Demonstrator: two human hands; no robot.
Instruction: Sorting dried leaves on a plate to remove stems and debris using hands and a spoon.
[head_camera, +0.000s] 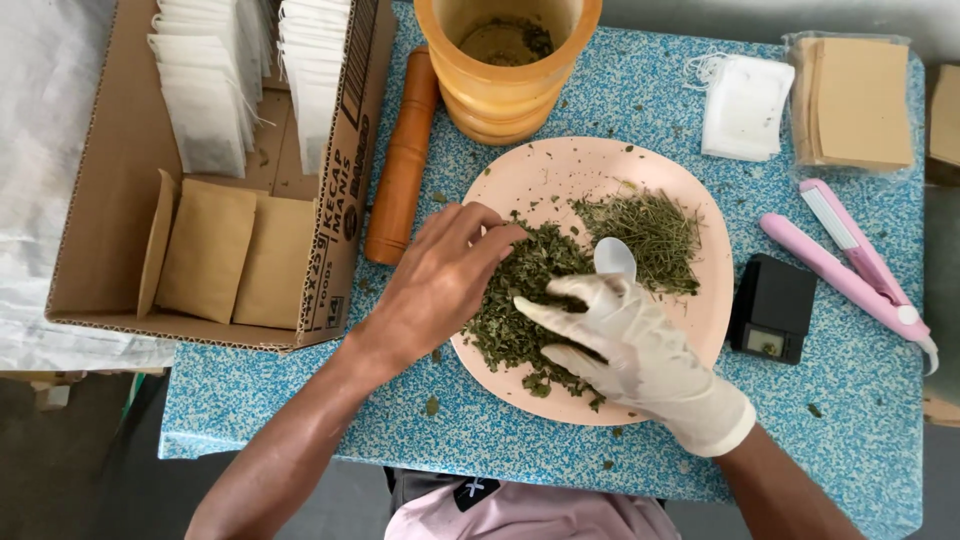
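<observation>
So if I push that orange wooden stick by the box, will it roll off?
Probably it rolls easily: the stick is round and smooth, lying on its side. It likely would not go far left, since the box sits right against it. It looks solid wood, so likely stiff and fairly heavy.

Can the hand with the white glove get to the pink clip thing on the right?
Probably yes. The right hand is over the plate, and only bare tabletop and a small black scale lie between it and the pink sealer.

Looks like a small home herb-packing setup: mortar (505, 65), dried herbs (525, 290), sachets (205, 110), pocket scale (772, 308), sealer (850, 265).
</observation>
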